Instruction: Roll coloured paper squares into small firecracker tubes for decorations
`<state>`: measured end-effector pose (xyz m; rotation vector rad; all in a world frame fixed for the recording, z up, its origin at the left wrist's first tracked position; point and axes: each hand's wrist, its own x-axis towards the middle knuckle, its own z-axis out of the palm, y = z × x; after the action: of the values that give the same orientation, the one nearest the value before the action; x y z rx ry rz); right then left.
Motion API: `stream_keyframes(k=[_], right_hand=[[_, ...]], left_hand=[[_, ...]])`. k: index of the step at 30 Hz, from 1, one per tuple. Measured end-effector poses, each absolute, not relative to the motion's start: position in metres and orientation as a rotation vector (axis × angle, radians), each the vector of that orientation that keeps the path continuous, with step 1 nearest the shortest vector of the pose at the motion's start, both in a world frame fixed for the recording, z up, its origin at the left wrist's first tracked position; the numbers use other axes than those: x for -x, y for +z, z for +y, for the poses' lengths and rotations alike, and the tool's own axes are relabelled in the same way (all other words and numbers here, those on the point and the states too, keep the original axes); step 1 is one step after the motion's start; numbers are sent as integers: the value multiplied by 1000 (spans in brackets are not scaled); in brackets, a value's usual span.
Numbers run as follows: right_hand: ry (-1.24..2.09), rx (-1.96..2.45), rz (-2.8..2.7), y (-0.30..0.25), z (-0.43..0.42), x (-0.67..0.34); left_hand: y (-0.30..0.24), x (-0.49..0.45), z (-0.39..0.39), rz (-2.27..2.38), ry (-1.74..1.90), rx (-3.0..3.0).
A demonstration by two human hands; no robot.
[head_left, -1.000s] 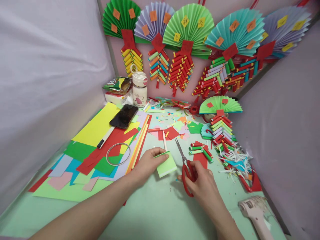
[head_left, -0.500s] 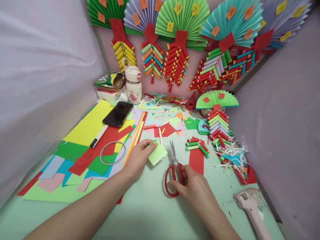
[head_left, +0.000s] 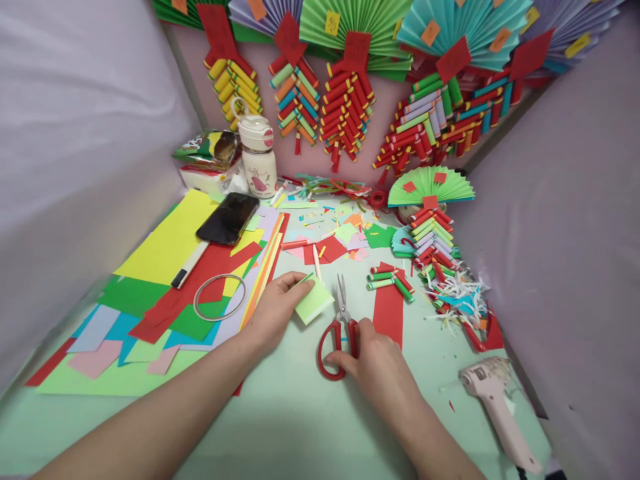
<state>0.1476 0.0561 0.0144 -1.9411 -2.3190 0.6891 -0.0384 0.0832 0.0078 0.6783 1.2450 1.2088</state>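
Between thumb and fingers, my left hand [head_left: 280, 303] pinches a light green piece of paper [head_left: 314, 303], which has a darker green strip at its top edge. My right hand [head_left: 375, 357] has its thumb and fingers in the red handles of a pair of scissors [head_left: 342, 308]. The blades point away from me and are slightly parted, just right of the paper and apart from it. Beyond my right hand lies a red paper strip [head_left: 389, 317] with several small red and green paper rolls [head_left: 390, 279] on its far end.
Coloured paper sheets [head_left: 150, 293], a phone [head_left: 228, 219], a marker [head_left: 190, 264] and a metal ring [head_left: 220, 297] lie at left. A bottle [head_left: 259, 160] stands behind. A glue gun [head_left: 500, 407] sits at right, near paper shreds [head_left: 463, 300]. Paper fans [head_left: 357, 27] hang on the back wall.
The camera view has shifted slightly, so everything sits a little higher and further left. My right hand and the scissors have come slightly nearer the green paper. Both holds stay the same.
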Motion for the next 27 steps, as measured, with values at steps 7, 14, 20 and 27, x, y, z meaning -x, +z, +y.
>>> stream_keyframes(k=[7, 14, 20, 27], right_hand=[[675, 1899, -2260, 14, 58, -147], [1018, 1518, -1780, 23, 64, -148], [1287, 1303, -1414, 19, 70, -149], [1297, 1349, -1407, 20, 74, -157]], left_hand=[[12, 34, 82, 1229, 1211, -688], [15, 30, 78, 1098, 1218, -555], [19, 18, 65, 922, 1095, -515], [21, 16, 64, 1080, 1024, -804]])
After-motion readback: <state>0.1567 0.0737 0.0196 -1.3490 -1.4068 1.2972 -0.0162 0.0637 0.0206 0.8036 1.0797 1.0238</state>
